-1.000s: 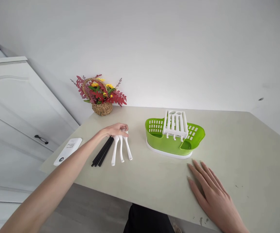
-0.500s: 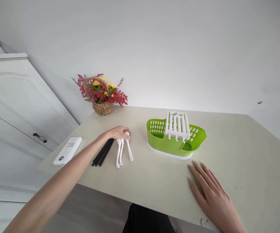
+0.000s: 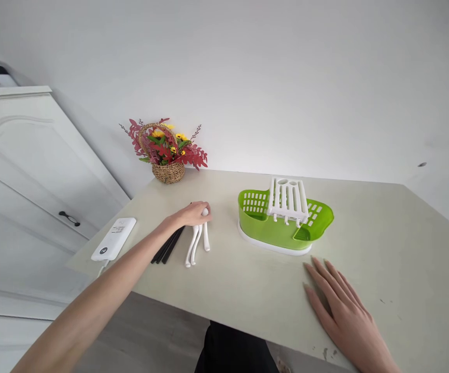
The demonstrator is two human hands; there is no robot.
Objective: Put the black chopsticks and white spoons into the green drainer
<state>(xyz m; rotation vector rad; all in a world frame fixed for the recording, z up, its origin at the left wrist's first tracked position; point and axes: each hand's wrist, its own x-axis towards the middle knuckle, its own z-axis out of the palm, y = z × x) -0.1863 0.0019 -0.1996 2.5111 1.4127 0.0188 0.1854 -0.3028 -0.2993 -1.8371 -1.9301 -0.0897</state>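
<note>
My left hand (image 3: pixel 196 213) has its fingers closed around the bowl end of a white spoon (image 3: pixel 206 239), whose handle points towards me. Two more white spoons (image 3: pixel 192 247) lie just left of it, their bowl ends hidden under the hand. Beside them, partly covered by my wrist, are several black chopsticks (image 3: pixel 169 246). My right hand (image 3: pixel 345 313) rests flat on the table with fingers stretched out, holding nothing. Just beyond its fingertips stands a green basket (image 3: pixel 265 230) on a white base, with a white slotted, hooked holder (image 3: pixel 288 199) across its middle.
A wicker basket of artificial flowers (image 3: pixel 169 172) stands at the table's back left. Near the left edge lies a white power bank (image 3: pixel 114 239) with a cable. A white cabinet (image 3: pixel 26 186) adjoins the table (image 3: pixel 240 290) on the left; a wall rises behind.
The right-hand spoon's handle has swung slightly left and shifted back under my left hand. My right hand stays flat on the table. The whole view has shifted a little.
</note>
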